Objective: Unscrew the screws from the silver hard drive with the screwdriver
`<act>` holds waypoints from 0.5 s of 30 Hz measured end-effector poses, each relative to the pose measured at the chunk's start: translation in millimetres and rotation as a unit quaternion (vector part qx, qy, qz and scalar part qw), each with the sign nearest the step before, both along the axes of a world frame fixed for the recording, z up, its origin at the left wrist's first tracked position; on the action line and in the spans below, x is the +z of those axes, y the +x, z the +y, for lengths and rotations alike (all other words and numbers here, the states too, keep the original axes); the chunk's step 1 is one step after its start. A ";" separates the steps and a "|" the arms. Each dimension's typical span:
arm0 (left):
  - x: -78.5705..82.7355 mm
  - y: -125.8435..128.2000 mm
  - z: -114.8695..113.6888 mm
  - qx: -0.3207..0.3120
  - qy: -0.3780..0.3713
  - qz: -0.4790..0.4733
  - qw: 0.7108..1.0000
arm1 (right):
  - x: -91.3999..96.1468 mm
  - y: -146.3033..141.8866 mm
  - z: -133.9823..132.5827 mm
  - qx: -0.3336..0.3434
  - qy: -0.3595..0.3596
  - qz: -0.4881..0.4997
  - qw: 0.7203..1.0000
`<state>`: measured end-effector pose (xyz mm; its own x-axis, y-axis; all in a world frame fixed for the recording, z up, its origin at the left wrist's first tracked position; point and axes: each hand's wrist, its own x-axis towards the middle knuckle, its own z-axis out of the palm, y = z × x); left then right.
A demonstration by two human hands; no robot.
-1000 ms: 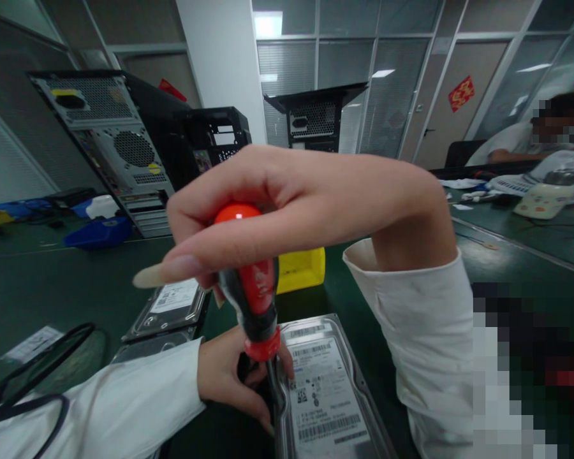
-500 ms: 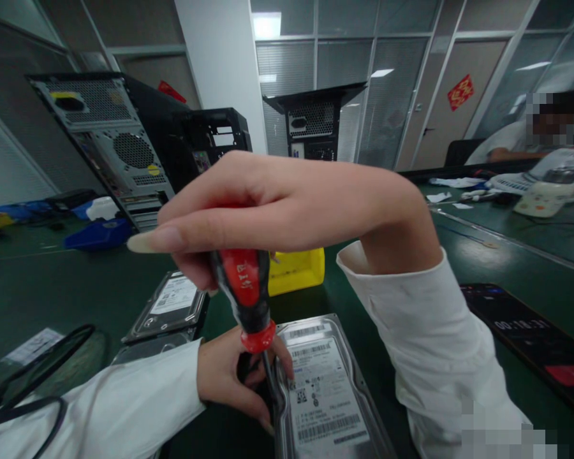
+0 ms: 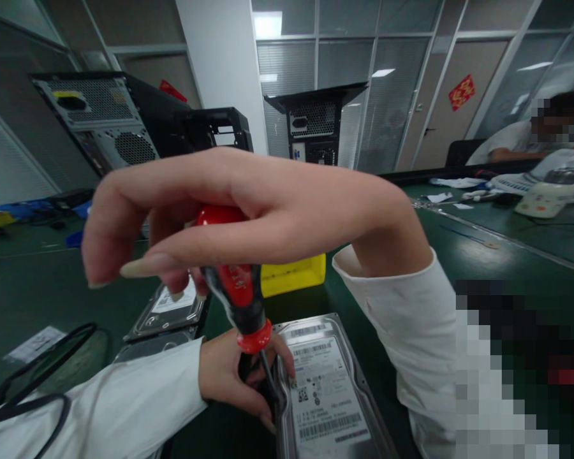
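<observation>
While the right hand (image 3: pixel 277 207) holds a tilted screwdriver (image 3: pixel 242 306), its tip stands at the left edge of a hard drive (image 3: pixel 325 389).
The right grip is loosely clamped on the handle, forefinger apart; the left hand (image 3: pixel 222 373) has a fingertip on the drive, but one cannot tell whether its grip clamps anything. The drive lies toward the near side of the worktop (image 3: pixel 478 258), with a green strip between it and the yellow bin (image 3: pixel 294 275) beyond; other drives (image 3: pixel 169 319) sit nearer the left edge.

White pillar (image 3: pixel 217 70), glass partition (image 3: pixel 404 73) with blinds (image 3: pixel 287 64), door (image 3: pixel 459 125) bearing 1 red decoration (image 3: pixel 462 93), dark green tabletop (image 3: pixel 521 255)
</observation>
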<state>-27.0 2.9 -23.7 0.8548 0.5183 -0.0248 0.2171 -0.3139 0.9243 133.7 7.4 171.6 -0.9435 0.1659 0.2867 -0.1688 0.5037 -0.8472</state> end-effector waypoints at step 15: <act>-1.4 -0.3 -1.3 -0.001 -0.004 -0.020 1.000 | -5.7 21.0 5.3 0.096 -0.035 0.002 0.995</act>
